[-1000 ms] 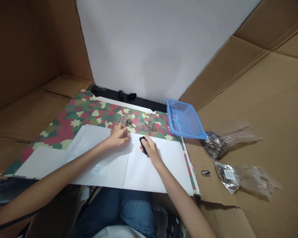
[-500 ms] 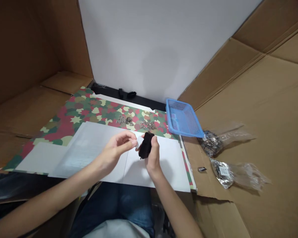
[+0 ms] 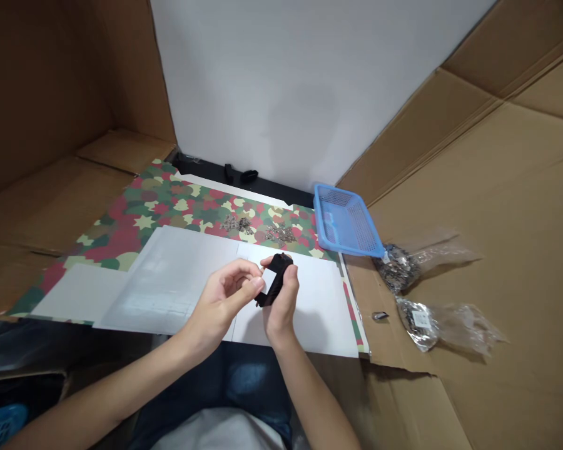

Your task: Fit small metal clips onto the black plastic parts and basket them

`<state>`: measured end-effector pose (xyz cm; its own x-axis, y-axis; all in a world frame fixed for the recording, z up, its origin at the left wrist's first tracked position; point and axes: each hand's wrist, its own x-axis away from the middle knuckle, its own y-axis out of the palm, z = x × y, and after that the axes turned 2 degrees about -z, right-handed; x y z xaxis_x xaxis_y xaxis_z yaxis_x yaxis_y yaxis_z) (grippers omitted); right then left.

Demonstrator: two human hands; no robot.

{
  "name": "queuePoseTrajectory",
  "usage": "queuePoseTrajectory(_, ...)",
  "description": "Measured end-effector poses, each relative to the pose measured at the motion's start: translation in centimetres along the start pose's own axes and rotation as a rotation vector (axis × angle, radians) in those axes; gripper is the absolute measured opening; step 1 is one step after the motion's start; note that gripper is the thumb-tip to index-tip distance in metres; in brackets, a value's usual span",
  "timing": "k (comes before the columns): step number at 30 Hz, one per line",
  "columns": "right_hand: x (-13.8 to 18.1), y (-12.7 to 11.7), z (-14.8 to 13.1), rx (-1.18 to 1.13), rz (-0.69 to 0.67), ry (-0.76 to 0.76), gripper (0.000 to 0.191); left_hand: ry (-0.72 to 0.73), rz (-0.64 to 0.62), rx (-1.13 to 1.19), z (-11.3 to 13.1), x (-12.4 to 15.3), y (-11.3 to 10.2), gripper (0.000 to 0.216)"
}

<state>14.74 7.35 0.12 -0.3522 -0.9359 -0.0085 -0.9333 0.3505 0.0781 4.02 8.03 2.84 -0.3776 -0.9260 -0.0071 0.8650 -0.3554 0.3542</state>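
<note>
My right hand is closed around a small black boxy object, with the thumb along its right side. Small pins or screws seem to stick out at its ends. Between the thumb and fingers of my left hand is a small white piece, flat and card-like. It lies against the left face of the black object; whether it is fixed there I cannot tell. Both hands are above the white sheets. Beyond them, two piles of tiny metal parts lie on the camouflage-patterned covering.
A blue plastic basket stands at the back right. Two clear bags of metal parts lie on cardboard to the right, near a small shiny piece. Two black pieces rest by the white wall. Cardboard walls flank the table.
The black object has turned, so more of its left face shows. My left hand has moved slightly right and down, bringing the white piece against that face.
</note>
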Motion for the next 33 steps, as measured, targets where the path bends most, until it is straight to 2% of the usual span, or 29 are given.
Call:
queuePoseTrajectory(4,0.0,-0.1,0.1,-0.041,0.006,0.005,0.051,0.062,0.001,-0.125,0.0,-0.1,0.0,0.016)
queuePoseTrajectory(9,0.1,-0.4,0.0,-0.149,-0.068,0.094,0.049,0.402,0.065,-0.674,0.5,-0.5,-0.5,0.010)
queuePoseTrajectory(11,0.4,-0.4,-0.1,-0.167,-0.088,0.149,0.048,0.454,0.078,-0.725,0.6,-0.8,-0.6,0.007)
queuePoseTrajectory(14,0.9,-0.3,-0.2,-0.180,-0.062,0.176,0.045,0.483,0.068,-0.669,0.4,-1.2,-0.6,0.004)
queuePoseTrajectory(18,1.2,-0.1,-0.4,-0.294,-0.018,0.184,0.041,0.526,-0.029,-0.668,-0.5,-1.0,-0.7,0.009)
queuePoseTrajectory(22,0.8,-0.3,-0.2,-0.329,-0.086,0.279,0.048,0.469,-0.133,-0.647,-0.7,-0.7,-1.0,0.023)
queuePoseTrajectory(25,0.9,-0.6,0.4,-0.233,-0.100,0.213,0.047,0.409,-0.077,-0.621,-0.7,-1.1,-0.9,0.012)
queuePoseTrajectory(28,1.3,-0.9,0.8,-0.179,-0.094,0.128,0.043,0.466,-0.040,-0.704,-1.2,-1.4,-0.6,0.008)
queuePoseTrajectory(29,1.3,-1.1,0.8,-0.163,-0.097,0.138,0.045,0.492,-0.061,-0.763,-1.5,-1.3,-0.5,0.014)
queuePoseTrajectory(31,0.3,-2.1,0.6,-0.071,-0.100,0.166,0.052,0.494,-0.131,-0.900,-2.1,-0.9,-0.5,0.040)
queuePoseTrajectory(33,-2.1,-4.2,-0.2,0.196,-0.058,0.118,0.058,0.443,-0.192,-0.989,-2.7,-0.4,-0.8,0.059)
